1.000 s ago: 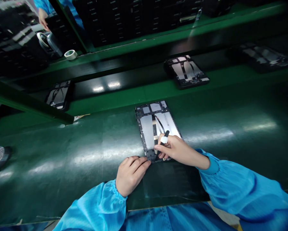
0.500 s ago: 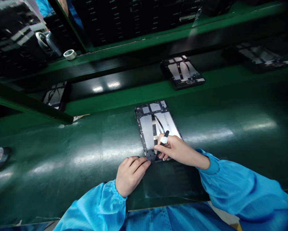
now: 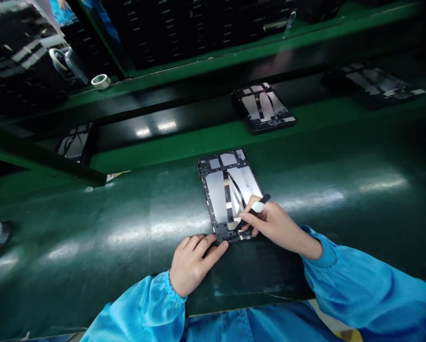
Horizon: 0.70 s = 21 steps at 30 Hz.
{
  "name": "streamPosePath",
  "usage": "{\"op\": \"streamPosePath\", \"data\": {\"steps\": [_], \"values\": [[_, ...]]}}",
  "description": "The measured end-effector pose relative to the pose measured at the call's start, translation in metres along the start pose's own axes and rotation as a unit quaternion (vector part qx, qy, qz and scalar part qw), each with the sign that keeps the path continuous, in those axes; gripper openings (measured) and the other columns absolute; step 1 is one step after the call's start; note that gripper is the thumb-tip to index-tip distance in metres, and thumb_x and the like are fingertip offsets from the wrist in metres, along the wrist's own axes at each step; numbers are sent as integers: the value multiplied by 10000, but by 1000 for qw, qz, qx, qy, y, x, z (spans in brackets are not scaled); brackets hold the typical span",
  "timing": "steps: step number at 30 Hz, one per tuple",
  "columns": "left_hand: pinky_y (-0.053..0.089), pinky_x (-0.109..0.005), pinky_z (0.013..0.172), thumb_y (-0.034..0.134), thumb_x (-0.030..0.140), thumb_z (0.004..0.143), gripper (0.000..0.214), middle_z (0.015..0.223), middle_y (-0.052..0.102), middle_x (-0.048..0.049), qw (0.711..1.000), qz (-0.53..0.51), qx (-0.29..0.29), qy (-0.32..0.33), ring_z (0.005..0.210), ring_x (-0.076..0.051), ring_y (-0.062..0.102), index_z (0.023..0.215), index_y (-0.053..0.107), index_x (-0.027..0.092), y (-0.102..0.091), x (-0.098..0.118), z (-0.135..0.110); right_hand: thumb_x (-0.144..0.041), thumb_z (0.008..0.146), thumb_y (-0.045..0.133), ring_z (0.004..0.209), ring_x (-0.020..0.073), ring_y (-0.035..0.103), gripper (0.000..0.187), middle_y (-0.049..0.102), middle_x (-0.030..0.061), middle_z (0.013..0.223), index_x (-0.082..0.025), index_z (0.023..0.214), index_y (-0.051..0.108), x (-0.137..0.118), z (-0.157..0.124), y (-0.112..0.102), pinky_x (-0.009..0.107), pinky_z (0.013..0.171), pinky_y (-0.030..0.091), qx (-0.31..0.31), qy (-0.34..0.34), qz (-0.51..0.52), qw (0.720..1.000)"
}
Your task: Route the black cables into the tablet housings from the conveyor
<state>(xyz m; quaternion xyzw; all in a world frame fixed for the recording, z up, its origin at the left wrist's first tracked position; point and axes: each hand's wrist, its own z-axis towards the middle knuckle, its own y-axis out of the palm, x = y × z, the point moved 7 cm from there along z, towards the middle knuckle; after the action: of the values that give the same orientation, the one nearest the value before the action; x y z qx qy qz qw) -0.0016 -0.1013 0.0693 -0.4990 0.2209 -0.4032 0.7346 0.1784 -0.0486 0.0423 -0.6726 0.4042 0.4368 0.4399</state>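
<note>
Opened tablet (image 3: pixel 230 194) lies on the desk (image 3: pixel 127 228), back cover off. Right hand (image 3: pixel 269 223) pinches a dark stylus-like tool (image 3: pixel 257 207) at its near edge, apparently mid-work; left hand (image 3: pixel 193 261), fingers curled and empty, steadies that corner.

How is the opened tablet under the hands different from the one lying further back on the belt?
The near tablet lies on the green bench, the far tablet on the darker belt. The near one is touched by the left hand and the right hand holding a tool; the far one lies untouched. Both lie open with ribbon cables showing.
</note>
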Motion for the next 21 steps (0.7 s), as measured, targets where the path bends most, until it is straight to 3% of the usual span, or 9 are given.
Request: {"op": "streamPosePath", "data": {"steps": [3,7,13,21], "values": [[441,-295,705,432,120,1003,308,1043,653,-54,1000,-4,-4,-6,871,-167,574,1202,632,243,2,0,-1,-384,946,549,624,176,659,213,627,9,719,-215,818,575,0,-13,-11,264,506,493,33,-32,-74,996],[454,-295,722,443,124,1001,305,1056,648,-61,1000,-11,-4,-14,878,-168,578,1206,633,244,4,-2,-5,-344,948,553,568,151,603,197,623,2,727,-213,806,595,-6,-18,-9,267,512,434,37,-64,-127,989],[470,-319,816,503,110,972,308,1137,635,-75,1000,-21,1,-22,992,-198,580,1221,630,239,10,-3,-11,-333,943,563,583,166,647,178,660,-15,657,-220,805,570,1,-14,-6,264,527,444,34,-40,-62,997],[458,-312,774,470,95,971,398,1169,628,-93,1000,21,-22,4,995,-209,595,1315,583,259,13,1,-10,-367,939,559,591,176,643,213,658,0,671,-220,786,585,2,-14,-5,281,529,440,39,-39,-68,996]]}}
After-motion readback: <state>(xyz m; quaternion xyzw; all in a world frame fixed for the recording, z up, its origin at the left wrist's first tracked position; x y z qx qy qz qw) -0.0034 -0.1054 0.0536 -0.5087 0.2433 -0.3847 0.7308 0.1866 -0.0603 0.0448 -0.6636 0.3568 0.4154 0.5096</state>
